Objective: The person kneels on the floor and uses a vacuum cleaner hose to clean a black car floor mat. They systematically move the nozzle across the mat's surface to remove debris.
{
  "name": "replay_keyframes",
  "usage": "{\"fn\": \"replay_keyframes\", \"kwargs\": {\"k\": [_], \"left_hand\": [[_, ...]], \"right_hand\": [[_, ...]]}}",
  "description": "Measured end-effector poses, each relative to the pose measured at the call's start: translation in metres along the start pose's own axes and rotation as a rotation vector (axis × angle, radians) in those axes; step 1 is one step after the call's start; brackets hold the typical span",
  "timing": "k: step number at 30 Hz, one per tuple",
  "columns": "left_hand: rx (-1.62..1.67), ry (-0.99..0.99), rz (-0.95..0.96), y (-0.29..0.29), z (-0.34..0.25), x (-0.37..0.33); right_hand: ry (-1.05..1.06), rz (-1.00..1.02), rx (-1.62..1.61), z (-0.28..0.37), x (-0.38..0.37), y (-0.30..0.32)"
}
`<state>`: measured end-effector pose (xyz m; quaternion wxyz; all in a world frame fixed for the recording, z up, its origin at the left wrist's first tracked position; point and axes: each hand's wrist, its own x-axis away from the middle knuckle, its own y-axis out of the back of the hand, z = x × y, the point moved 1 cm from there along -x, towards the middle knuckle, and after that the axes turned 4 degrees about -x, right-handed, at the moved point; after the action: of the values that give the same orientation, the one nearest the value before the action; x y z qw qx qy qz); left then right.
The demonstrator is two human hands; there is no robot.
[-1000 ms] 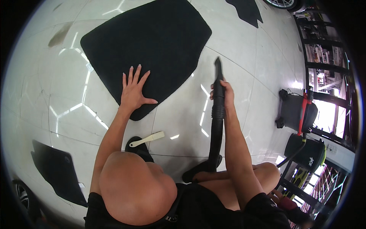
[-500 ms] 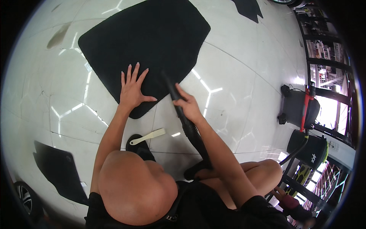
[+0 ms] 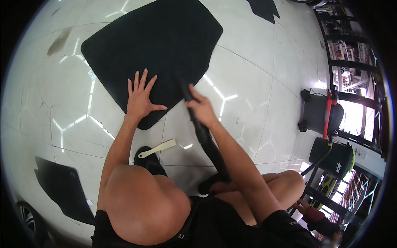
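Presumably to steady the mat (image 3: pixel 153 45), the left hand (image 3: pixel 140 102) spreads its fingers there; the right hand's (image 3: pixel 201 109) fingers clamp the nozzle (image 3: pixel 185 90).

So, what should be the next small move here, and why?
Probably slide the black nozzle across the dark mat with the right hand: it reaches over the mat, and the left hand lies spread there, which may steady the mat.

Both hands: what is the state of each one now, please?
Left hand: open, spread on the black mat.
Right hand: closed, holding the black hose.
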<state>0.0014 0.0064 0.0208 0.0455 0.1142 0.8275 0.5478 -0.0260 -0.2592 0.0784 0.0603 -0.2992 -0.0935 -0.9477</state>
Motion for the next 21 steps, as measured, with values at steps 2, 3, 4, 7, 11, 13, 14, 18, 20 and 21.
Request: {"fn": "replay_keyframes", "kwargs": {"k": [2, 3, 4, 7, 11, 13, 14, 18, 20, 21], "left_hand": [[0.012, -0.021, -0.003, 0.0, -0.006, -0.002], [0.001, -0.014, 0.005, -0.001, -0.003, 0.003], [-0.006, -0.007, 0.003, 0.0, 0.0, 0.003], [0.014, 0.002, 0.027, 0.001, -0.011, -0.005], [0.023, -0.022, -0.018, -0.001, -0.005, -0.003], [0.013, -0.003, 0.006, -0.001, -0.007, -0.007], [0.011, 0.0, 0.018, -0.003, -0.012, -0.005], [0.005, -0.009, 0.001, -0.006, -0.007, -0.004], [-0.005, 0.008, 0.03, -0.002, -0.009, -0.002], [-0.013, 0.019, 0.046, -0.001, -0.009, -0.001]], "right_hand": [[-0.056, -0.05, -0.009, 0.004, 0.003, -0.003], [-0.06, 0.068, 0.118, 0.004, 0.009, -0.014], [-0.056, 0.184, 0.252, 0.011, 0.014, -0.021], [0.205, 0.056, 0.256, -0.008, 0.008, -0.011], [0.14, 0.039, 0.149, -0.015, 0.012, -0.018], [0.165, 0.014, 0.161, -0.005, -0.004, -0.009], [0.187, 0.04, 0.191, -0.003, -0.004, -0.007], [0.149, 0.185, 0.316, -0.006, 0.007, -0.017], [-0.082, 0.057, 0.024, 0.011, 0.003, 0.006], [-0.112, 0.022, 0.025, 0.012, 0.005, 0.006]]}}
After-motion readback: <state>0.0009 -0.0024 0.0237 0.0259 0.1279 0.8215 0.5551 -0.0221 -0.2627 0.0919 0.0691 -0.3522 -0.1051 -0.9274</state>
